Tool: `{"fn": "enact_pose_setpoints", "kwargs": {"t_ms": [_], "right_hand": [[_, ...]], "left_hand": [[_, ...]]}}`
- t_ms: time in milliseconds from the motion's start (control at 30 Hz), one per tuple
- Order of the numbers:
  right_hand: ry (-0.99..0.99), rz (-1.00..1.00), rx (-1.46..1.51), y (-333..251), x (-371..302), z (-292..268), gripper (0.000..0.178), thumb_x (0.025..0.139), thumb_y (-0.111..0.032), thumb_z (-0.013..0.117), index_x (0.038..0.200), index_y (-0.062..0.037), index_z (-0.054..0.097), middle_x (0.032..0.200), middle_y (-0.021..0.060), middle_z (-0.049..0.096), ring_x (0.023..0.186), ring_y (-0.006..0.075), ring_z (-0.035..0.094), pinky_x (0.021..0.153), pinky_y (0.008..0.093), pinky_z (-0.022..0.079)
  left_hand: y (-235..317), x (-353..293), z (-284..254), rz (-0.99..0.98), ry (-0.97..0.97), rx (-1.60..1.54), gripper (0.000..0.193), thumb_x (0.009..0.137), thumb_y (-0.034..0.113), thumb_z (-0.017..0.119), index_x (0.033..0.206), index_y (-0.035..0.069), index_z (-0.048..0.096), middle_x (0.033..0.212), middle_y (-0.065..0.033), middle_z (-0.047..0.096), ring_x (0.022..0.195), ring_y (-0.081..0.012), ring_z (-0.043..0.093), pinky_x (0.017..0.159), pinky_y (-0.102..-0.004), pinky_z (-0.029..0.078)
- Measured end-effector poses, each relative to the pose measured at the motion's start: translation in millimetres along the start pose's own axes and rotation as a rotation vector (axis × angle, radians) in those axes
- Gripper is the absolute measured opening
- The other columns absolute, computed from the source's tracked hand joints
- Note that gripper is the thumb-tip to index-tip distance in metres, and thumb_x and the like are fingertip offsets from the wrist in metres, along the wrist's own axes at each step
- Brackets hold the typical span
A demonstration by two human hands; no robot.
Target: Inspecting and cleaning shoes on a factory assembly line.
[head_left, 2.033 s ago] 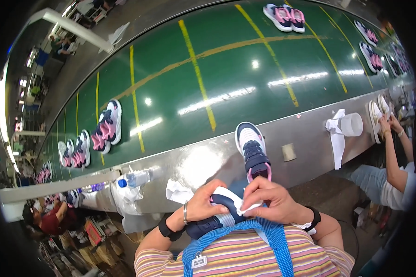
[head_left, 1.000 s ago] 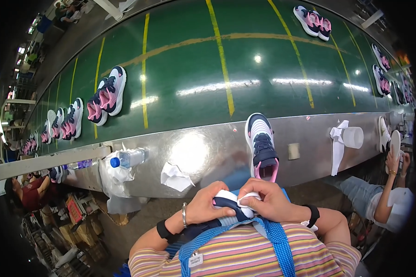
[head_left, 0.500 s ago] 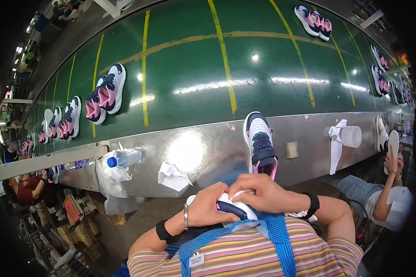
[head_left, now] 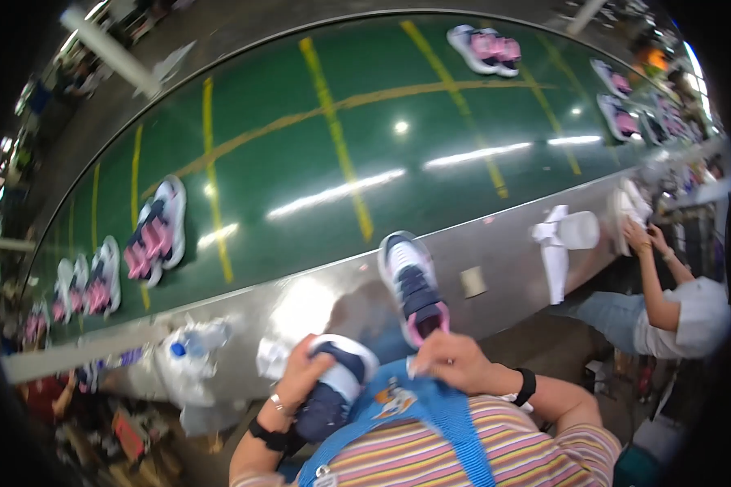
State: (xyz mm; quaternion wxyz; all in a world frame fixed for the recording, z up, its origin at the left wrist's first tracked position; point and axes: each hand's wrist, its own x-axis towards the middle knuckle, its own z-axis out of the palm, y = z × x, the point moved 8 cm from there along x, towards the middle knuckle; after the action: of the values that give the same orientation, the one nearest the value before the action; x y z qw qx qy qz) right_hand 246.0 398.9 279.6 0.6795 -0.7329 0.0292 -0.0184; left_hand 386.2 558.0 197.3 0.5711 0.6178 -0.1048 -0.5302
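Note:
My left hand (head_left: pixel 300 372) is wrapped around a navy and white sneaker (head_left: pixel 338 385), held tilted in front of my blue apron (head_left: pixel 390 398). Closed at the fingertips, my right hand (head_left: pixel 456 362) pinches a small white piece (head_left: pixel 414 368); blur hides whether it is cloth or paper. Just beyond that hand, a second sneaker (head_left: pixel 413 280), navy and white with a pink lining, stands on the metal ledge (head_left: pixel 349 296), toe pointing away from me.
Sneaker pairs (head_left: pixel 158 227) ride on the green conveyor (head_left: pixel 268 162) with yellow lines. Along the ledge are crumpled white paper (head_left: pixel 273 357), a bottle with a blue cap (head_left: pixel 195 341), a beige square (head_left: pixel 473 282) and a clear cup (head_left: pixel 581 230). A co-worker (head_left: pixel 666 316) handles a white shoe at right.
My right hand has come away from the held shoe, moving right with the white piece. My left hand has shifted left and turned the shoe upper into view. The whole view has swung.

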Motion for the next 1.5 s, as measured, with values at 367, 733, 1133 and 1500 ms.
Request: {"fn": "enact_pose_setpoints", "kwargs": {"t_ms": [367,733,1133,1500], "right_hand": [[1.296,0.346,-0.857,109.6,-155.1,-267.4,0.020,0.075,0.000,0.054,0.094,-0.0029,0.054,0.096,0.0133,0.055,0.091,0.0296,0.053,0.082,0.0339,0.040],[0.906,0.315,-0.639,64.1,-93.3,-195.5,0.047,0.066,-0.011,0.069,0.109,-0.0030,0.052,0.109,0.0147,0.049,0.102,0.0276,0.048,0.089,0.0357,0.037],[0.452,0.552,0.743,145.0,-23.0,-18.8,0.039,0.071,0.000,0.047,0.110,0.0017,0.048,0.101,0.0091,0.056,0.088,0.0164,0.055,0.079,0.0273,0.044],[0.381,0.640,1.004,164.1,-5.6,3.3,0.034,0.083,-0.003,0.048,0.117,-0.0001,0.044,0.110,0.0121,0.054,0.094,0.0193,0.057,0.083,0.0298,0.047]], "left_hand": [[-41.0,107.1,-18.4,-0.267,0.215,-0.317,0.048,0.083,0.050,0.045,0.098,0.005,0.054,0.082,-0.0098,0.062,0.067,-0.0188,0.062,0.061,-0.0325,0.053],[-38.1,77.5,-27.1,-0.063,0.494,-0.020,0.064,0.083,0.048,0.049,0.124,0.002,0.032,0.117,-0.0154,0.045,0.103,-0.0232,0.049,0.080,-0.0337,0.045],[-82.9,31.7,-7.4,-0.151,0.138,-0.266,0.033,0.069,-0.005,0.047,0.102,-0.002,0.051,0.091,-0.0100,0.058,0.081,-0.0186,0.057,0.073,-0.0255,0.045],[-80.3,41.1,2.8,-0.152,-0.141,-0.920,0.031,0.088,0.006,0.037,0.118,-0.002,0.042,0.115,-0.0144,0.051,0.103,-0.0232,0.052,0.091,-0.0353,0.042]]}}
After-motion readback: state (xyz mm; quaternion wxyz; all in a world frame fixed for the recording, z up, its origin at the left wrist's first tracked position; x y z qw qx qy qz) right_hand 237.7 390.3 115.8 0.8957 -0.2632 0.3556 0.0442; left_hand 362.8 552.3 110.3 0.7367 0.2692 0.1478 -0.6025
